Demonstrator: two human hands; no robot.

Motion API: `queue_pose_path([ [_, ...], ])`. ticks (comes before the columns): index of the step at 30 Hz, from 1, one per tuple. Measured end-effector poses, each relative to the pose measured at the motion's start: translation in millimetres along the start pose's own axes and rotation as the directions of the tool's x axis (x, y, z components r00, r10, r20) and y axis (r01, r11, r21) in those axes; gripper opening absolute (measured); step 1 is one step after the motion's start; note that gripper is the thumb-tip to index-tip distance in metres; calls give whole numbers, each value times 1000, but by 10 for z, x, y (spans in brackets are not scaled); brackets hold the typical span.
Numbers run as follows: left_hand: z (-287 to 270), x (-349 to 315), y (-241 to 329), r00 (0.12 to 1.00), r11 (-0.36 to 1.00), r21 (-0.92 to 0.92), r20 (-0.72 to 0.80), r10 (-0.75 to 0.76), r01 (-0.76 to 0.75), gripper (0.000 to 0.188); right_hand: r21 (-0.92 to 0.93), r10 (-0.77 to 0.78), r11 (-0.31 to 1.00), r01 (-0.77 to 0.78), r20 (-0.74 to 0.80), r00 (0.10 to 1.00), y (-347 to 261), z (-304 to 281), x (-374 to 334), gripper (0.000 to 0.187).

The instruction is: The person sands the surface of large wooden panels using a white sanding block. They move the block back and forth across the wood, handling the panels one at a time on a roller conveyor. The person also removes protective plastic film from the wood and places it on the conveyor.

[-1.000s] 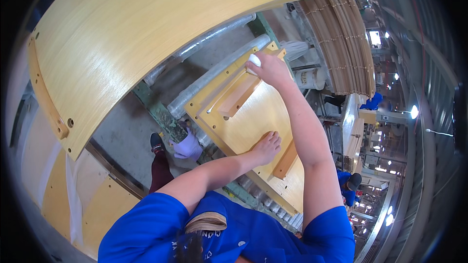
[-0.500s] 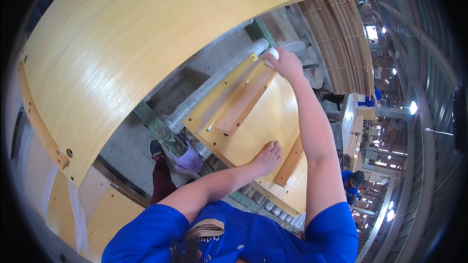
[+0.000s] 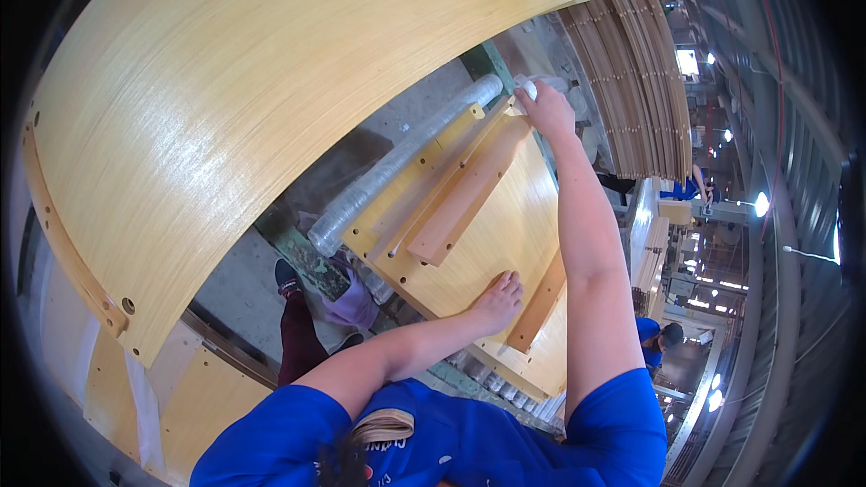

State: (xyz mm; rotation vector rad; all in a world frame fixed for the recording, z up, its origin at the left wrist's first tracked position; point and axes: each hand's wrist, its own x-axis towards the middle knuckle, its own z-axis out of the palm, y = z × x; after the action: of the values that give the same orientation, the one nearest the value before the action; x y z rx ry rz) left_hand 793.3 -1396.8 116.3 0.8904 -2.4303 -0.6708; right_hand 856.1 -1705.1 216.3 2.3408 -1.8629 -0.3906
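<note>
A pale wood panel (image 3: 478, 257) lies in front of me with a long wooden rail (image 3: 469, 194) along its left part. My right hand (image 3: 548, 111) is closed round a white wad (image 3: 526, 95), perhaps cloth, at the rail's far end. The fingers partly hide it, so its exact kind is unclear. My left hand (image 3: 499, 302) rests on the panel with fingers spread loosely and holds nothing. Just right of it a shorter wooden strip (image 3: 538, 307) is fixed on the panel.
A large curved wood panel (image 3: 271, 108) spans the upper left, close to the work. A plastic-wrapped roll (image 3: 406, 162) lies beside the panel's left edge. Stacked brown boards (image 3: 631, 81) stand far right. A person in blue (image 3: 654, 338) is at the right.
My right hand has moved slightly farther and to the right with the white wad, past the rail's end. The white line seen along the rail no longer shows. My left hand has stayed put.
</note>
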Motion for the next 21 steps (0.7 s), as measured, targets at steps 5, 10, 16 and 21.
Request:
queue_pose_path([
  [5,-9,8,-29,1000,1000,26,-22,-16,16,34,1,0,1000,0,24,1000,-40,15,60,43],
  [10,5,-9,31,999,1000,22,-51,-2,3,34,-36,24,999,-23,30,999,33,26,42,45],
  [16,0,-15,24,999,999,49,-47,-10,13,34,319,-138,938,135,-15,990,-126,-194,-326,48],
  [21,-20,2,-11,1000,997,79,-15,-12,14,34,623,-483,722,301,143,864,-536,-268,-1094,43],
])
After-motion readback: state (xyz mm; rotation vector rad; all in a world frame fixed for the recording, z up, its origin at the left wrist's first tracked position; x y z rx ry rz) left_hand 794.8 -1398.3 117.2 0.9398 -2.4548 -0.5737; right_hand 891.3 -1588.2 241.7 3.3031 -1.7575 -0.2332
